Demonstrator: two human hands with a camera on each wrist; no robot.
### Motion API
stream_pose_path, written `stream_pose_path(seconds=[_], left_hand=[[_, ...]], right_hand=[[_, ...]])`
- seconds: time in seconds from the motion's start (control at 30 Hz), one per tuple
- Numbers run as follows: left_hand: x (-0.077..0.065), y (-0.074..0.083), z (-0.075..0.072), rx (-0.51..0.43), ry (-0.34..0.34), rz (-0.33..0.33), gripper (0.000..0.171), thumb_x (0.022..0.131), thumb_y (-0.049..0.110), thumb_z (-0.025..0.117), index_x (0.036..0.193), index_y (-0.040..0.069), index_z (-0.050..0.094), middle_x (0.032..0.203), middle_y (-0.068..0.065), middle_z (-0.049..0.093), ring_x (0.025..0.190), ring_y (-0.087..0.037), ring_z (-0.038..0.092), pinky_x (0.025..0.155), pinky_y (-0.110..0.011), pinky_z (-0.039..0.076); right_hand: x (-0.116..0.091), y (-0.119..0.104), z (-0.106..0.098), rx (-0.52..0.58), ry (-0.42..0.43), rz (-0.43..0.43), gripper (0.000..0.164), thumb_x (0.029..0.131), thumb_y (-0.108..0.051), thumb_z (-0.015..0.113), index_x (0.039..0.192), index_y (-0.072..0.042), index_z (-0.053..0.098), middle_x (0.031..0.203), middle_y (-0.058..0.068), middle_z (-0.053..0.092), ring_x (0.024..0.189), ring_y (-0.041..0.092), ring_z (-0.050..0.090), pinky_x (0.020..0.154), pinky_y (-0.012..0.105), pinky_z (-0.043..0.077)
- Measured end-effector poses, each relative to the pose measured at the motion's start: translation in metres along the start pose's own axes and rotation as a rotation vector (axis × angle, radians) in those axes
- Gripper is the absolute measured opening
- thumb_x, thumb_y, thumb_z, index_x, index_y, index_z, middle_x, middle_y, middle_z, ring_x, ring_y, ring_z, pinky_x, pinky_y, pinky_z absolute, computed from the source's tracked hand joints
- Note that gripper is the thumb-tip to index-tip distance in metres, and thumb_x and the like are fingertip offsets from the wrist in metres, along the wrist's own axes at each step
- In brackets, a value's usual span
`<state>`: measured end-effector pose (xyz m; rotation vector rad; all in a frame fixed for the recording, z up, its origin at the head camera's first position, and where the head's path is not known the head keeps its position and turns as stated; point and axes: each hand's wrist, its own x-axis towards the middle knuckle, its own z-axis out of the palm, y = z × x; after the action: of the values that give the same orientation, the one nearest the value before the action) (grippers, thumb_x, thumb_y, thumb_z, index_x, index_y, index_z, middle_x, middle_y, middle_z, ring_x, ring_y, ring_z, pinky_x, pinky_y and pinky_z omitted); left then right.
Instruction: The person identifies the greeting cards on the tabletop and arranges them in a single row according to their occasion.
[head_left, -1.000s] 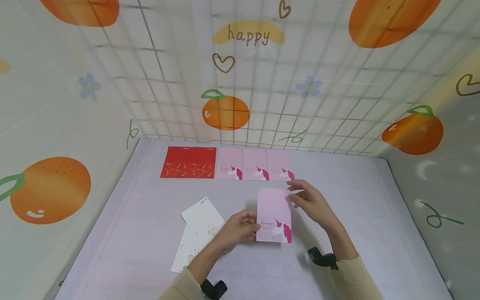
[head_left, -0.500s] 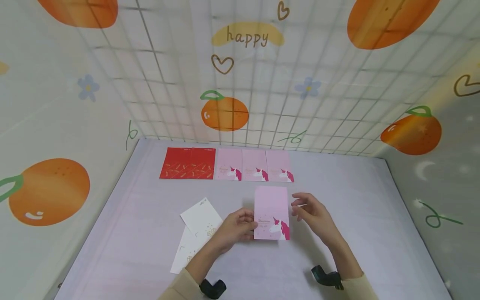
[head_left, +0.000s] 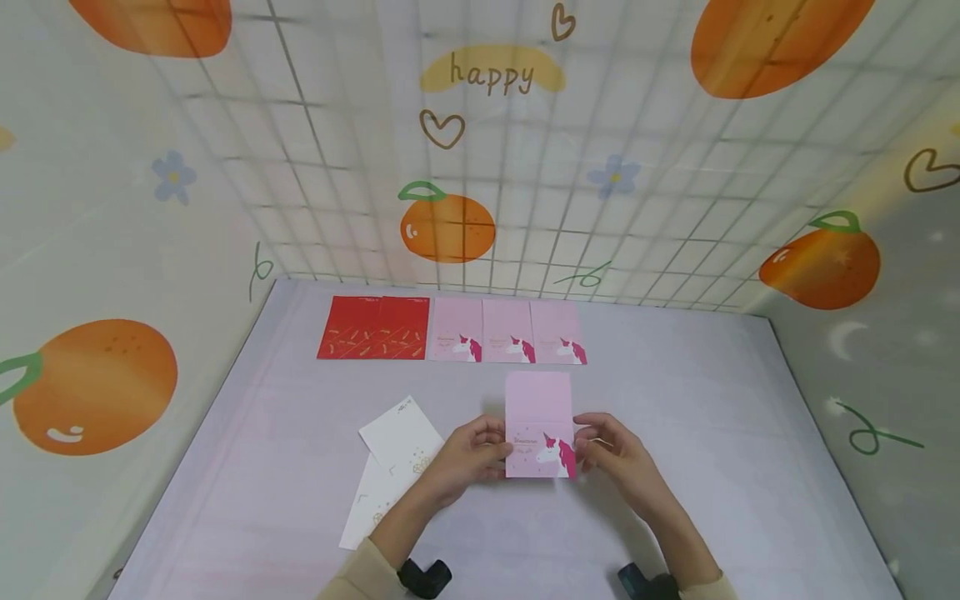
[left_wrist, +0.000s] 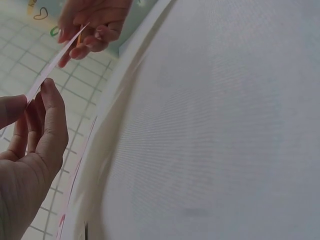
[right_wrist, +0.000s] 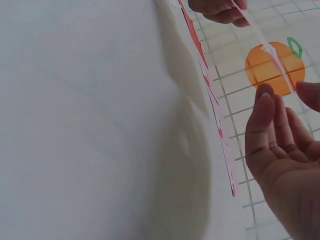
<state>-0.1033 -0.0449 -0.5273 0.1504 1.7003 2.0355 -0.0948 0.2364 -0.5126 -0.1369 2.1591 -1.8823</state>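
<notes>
Fingers differ side to side: the left hand pinches the pink card at nine o'clock, while the right hand curves loosely about its three o'clock edge with a gap before the fingertips; whether the thumb touches, I can't tell from where I stand. Broad and pale, the table spreads beneath, the card held up off it near the middle. From the card, three other pink cards lie from eleven to just past twelve, overlapping white cards at eight to nine, red cards at ten. It looks light, fairly stiff, likely smooth enough to slip, easily creased. I'd hold it by the long edges, thumbs in front, fingers behind, and spare the corners
</notes>
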Motion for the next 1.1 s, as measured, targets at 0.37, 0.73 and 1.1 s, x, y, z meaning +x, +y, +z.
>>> stream_pose_path(seconds=[0.37, 0.73, 1.1], left_hand=[[0.005, 0.001, 0.002, 0.003, 0.011, -0.014, 0.030, 0.096, 0.015, 0.068, 0.123, 0.004, 0.060, 0.108, -0.014, 0.065, 0.097, -0.027, 0.069, 0.079, -0.039, 0.059], [0.031, 0.008, 0.013, 0.091, 0.070, 0.012, 0.028, 0.095, 0.016, 0.070, 0.118, 0.004, 0.061, 0.102, -0.011, 0.064, 0.091, -0.024, 0.069, 0.076, -0.037, 0.060], [0.087, 0.022, 0.040, 0.187, 0.173, 0.061, 0.023, 0.092, 0.017, 0.073, 0.112, 0.009, 0.064, 0.098, -0.006, 0.066, 0.080, -0.019, 0.070, 0.069, -0.032, 0.060]], right_hand=[[-0.001, 0.004, 0.001, 0.015, -0.032, -0.015, 0.030, 0.098, -0.015, 0.066, 0.123, -0.001, 0.059, 0.102, 0.022, 0.062, 0.074, 0.031, 0.061, 0.068, 0.034, 0.056], [0.005, 0.003, -0.010, -0.052, 0.082, -0.040, 0.026, 0.098, -0.015, 0.066, 0.119, -0.002, 0.062, 0.099, 0.019, 0.062, 0.070, 0.031, 0.061, 0.064, 0.032, 0.056], [0.030, -0.001, -0.042, -0.141, 0.287, 0.032, 0.029, 0.099, -0.019, 0.065, 0.123, -0.003, 0.061, 0.100, 0.016, 0.060, 0.077, 0.022, 0.062, 0.065, 0.026, 0.055]])
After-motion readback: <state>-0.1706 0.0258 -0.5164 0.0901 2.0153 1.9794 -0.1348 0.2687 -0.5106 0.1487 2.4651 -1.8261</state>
